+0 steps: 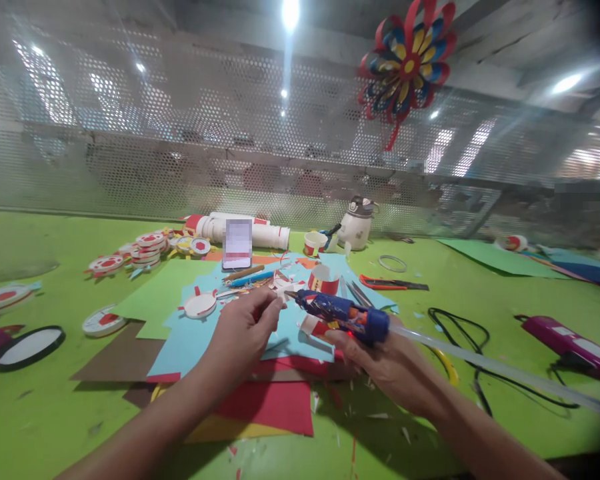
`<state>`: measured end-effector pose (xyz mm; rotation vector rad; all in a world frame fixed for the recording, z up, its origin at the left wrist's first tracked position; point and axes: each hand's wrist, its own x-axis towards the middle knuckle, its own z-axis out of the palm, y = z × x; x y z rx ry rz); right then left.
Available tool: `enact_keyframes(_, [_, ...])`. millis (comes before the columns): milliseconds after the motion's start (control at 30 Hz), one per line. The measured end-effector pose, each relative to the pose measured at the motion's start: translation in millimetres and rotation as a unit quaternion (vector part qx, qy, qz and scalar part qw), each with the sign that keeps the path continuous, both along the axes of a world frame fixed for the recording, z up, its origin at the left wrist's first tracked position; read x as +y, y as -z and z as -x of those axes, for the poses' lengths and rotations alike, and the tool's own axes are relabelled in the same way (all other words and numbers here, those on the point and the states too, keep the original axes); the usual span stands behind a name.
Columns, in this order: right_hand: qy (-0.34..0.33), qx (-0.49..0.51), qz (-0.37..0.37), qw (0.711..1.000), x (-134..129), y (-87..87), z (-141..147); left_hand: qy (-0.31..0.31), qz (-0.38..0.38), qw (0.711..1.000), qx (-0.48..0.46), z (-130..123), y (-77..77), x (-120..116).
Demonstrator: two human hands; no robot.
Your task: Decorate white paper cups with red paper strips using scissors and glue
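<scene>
A blue hot glue gun is gripped in my right hand, its nozzle pointing left and a long clear glue stick trailing out of its back. Close to that nozzle, my left hand pinches a small whitish piece, too small and blurred to name exactly. Beneath both hands lie sheets of blue paper and red paper. A white paper disc with red tabs rests just left of my left hand. Behind the glue gun stands a cut red-and-white paper cup.
Decorated paper discs pile up at the left. A phone stands upright before white cup stacks. A jug, a red utility knife, a purple glue gun and its black cable occupy the right side.
</scene>
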<state>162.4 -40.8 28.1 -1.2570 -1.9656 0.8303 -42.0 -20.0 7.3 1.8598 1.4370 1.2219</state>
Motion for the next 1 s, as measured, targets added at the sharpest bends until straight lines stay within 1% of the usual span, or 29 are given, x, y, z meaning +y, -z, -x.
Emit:
enact_keyframes(200, [-0.004,0.004,-0.007,1.0,0.1,3.9,-2.6,0.002,-0.001,1.0,0.007,0.8,0.1,0.5])
enact_keyframes(300, [-0.011,0.012,-0.002,1.0,-0.7,2.4,-2.2,0.001,-0.002,1.0,0.01,1.3,0.4,0.7])
enact_keyframes(433, [-0.019,0.02,-0.014,1.0,-1.3,0.1,-0.5,-0.001,0.003,1.0,0.02,1.5,0.8,1.0])
enact_keyframes(733, [0.017,0.002,-0.031,0.999,1.2,8.9,-3.2,0.007,-0.005,1.0,0.029,0.1,1.1,-0.2])
enact_keyframes(800, [0.018,0.006,-0.028,0.999,0.9,8.2,-3.1,0.007,-0.005,1.0,0.03,-0.1,0.8,-0.1])
enact_keyframes(1000, [-0.006,0.019,-0.01,1.0,-1.4,0.4,0.1,0.002,0.01,1.0,0.021,0.1,-1.1,-1.2])
